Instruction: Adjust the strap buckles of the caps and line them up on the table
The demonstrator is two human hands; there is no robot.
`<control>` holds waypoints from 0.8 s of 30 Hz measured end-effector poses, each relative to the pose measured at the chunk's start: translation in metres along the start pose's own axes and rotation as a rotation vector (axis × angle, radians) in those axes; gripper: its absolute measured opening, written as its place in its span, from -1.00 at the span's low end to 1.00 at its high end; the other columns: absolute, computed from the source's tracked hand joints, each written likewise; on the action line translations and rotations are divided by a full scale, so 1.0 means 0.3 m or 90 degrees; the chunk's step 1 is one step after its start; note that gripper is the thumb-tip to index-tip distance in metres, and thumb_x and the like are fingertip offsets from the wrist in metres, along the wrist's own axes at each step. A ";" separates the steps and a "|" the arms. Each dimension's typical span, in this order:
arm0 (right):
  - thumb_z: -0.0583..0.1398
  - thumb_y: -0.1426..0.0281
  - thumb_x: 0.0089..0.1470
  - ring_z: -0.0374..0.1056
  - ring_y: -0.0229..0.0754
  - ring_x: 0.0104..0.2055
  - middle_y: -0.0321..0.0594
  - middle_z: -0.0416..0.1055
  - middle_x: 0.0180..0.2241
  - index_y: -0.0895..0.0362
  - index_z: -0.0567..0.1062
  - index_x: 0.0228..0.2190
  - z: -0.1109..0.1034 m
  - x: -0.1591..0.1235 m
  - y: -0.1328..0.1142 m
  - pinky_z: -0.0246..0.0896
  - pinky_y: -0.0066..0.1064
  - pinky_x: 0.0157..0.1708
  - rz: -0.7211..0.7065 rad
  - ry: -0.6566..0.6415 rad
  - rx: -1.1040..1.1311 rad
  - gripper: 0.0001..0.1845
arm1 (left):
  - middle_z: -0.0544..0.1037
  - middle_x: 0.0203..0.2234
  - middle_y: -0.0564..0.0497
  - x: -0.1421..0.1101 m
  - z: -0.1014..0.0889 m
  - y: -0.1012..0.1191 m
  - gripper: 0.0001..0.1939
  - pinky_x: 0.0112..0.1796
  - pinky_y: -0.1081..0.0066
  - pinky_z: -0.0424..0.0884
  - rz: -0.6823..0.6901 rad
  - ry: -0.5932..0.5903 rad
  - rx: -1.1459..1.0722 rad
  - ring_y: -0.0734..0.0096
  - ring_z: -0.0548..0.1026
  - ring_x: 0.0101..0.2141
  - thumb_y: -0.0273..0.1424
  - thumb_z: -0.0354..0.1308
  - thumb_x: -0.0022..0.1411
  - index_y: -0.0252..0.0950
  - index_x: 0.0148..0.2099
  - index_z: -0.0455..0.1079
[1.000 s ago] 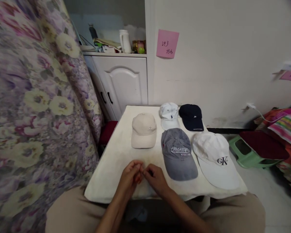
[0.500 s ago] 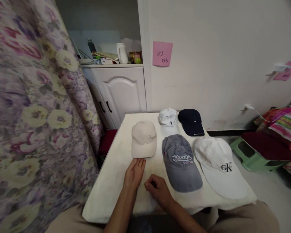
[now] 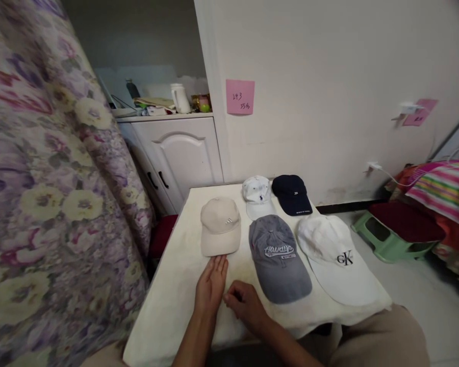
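My left hand [image 3: 211,285] lies palm up in front of the beige cap [image 3: 221,227], its fingers stretched out and their tips at the edge of the brim. Close by on its right, my right hand [image 3: 246,304] is curled shut, thumb against the bent fingers, and no object shows in it. To the right of it lies a grey cap [image 3: 281,260] with white lettering. Beyond that is a large white cap [image 3: 338,260] marked "CK". A small white cap [image 3: 258,198] and a navy cap [image 3: 292,195] sit in the back row.
A pale cloth covers the table [image 3: 168,306], which stands near the wall. A floral curtain [image 3: 61,204] hangs at the left, next to a white cabinet [image 3: 187,163]. On the right stands a green stool [image 3: 390,237] with a dark red top.
My view has turned slightly right, so the whole scene sits further left. Both hands keep nearly the same pose, and the caps stay in place on the table.
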State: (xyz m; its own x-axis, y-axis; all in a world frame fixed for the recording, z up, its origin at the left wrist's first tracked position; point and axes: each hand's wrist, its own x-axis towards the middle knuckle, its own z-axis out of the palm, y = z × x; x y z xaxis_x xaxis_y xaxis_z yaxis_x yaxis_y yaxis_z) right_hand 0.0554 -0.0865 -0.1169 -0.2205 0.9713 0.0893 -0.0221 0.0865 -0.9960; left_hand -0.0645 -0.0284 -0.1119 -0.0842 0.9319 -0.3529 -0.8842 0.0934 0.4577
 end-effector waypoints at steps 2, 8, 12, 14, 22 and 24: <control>0.21 0.27 0.03 0.08 -0.30 -0.57 -0.41 0.18 -0.63 0.10 0.28 -0.60 -0.003 -0.005 -0.003 -0.04 -0.45 -0.55 -0.012 0.000 -0.001 -0.71 | 0.52 0.07 -0.28 -0.055 -0.018 -0.010 -0.63 0.24 0.22 0.23 -0.013 -0.004 0.023 0.22 0.42 0.17 -0.62 -0.01 0.27 -0.36 0.07 0.42; 0.22 0.26 0.01 0.12 -0.27 -0.52 -0.40 0.19 -0.61 0.10 0.27 -0.61 -0.042 -0.064 -0.004 0.02 -0.43 -0.47 -0.053 -0.010 0.000 -0.70 | 0.53 0.08 -0.26 -0.222 -0.070 -0.058 -0.56 0.24 0.16 0.21 -0.002 -0.055 0.229 0.05 0.41 0.17 -0.46 0.31 0.12 -0.28 0.08 0.45; 0.19 0.19 0.05 0.19 -0.24 -0.46 -0.34 0.29 -0.54 0.11 0.28 -0.59 -0.091 -0.124 0.007 0.09 -0.41 -0.39 -0.069 -0.010 0.007 -0.67 | 0.60 -0.02 -0.21 -0.297 -0.084 -0.096 -0.53 0.16 0.05 0.32 0.076 -0.101 0.522 -0.06 0.50 0.07 -0.29 0.36 0.03 -0.27 0.02 0.50; 0.19 0.20 0.06 0.21 -0.23 -0.44 -0.31 0.32 -0.50 0.11 0.29 -0.58 -0.116 -0.156 0.015 0.09 -0.42 -0.39 -0.057 -0.005 0.004 -0.69 | 0.62 -0.05 -0.20 -0.325 -0.085 -0.121 -0.57 0.12 0.03 0.37 0.146 -0.148 0.666 -0.06 0.53 0.01 -0.25 0.29 0.06 -0.30 -0.01 0.52; 0.17 0.33 0.04 0.13 -0.23 -0.45 -0.35 0.21 -0.54 0.10 0.28 -0.54 -0.188 -0.250 0.047 0.02 -0.43 -0.42 -0.026 0.049 -0.066 -0.81 | 0.63 -0.19 -0.16 -0.378 -0.081 -0.221 -0.70 -0.08 0.14 0.50 0.299 -0.317 0.910 0.11 0.58 -0.16 -0.39 0.02 0.20 -0.28 -0.09 0.51; 0.16 0.33 0.04 0.13 -0.23 -0.46 -0.35 0.20 -0.54 0.11 0.29 -0.53 -0.195 -0.254 0.047 0.01 -0.42 -0.43 -0.023 0.047 -0.067 -0.82 | 0.62 -0.17 -0.17 -0.376 -0.084 -0.228 -0.69 -0.08 0.13 0.49 0.311 -0.330 0.935 0.11 0.57 -0.14 -0.41 0.00 0.21 -0.28 -0.07 0.50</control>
State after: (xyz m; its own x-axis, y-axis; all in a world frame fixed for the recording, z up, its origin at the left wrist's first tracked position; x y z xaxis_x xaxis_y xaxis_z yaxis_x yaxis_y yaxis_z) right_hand 0.1291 -0.1464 -0.1378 -0.1492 0.9805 0.1282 0.0742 0.1404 -0.9873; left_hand -0.0061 -0.1487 -0.1240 0.2129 0.9545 0.2087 0.3765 -0.2772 0.8840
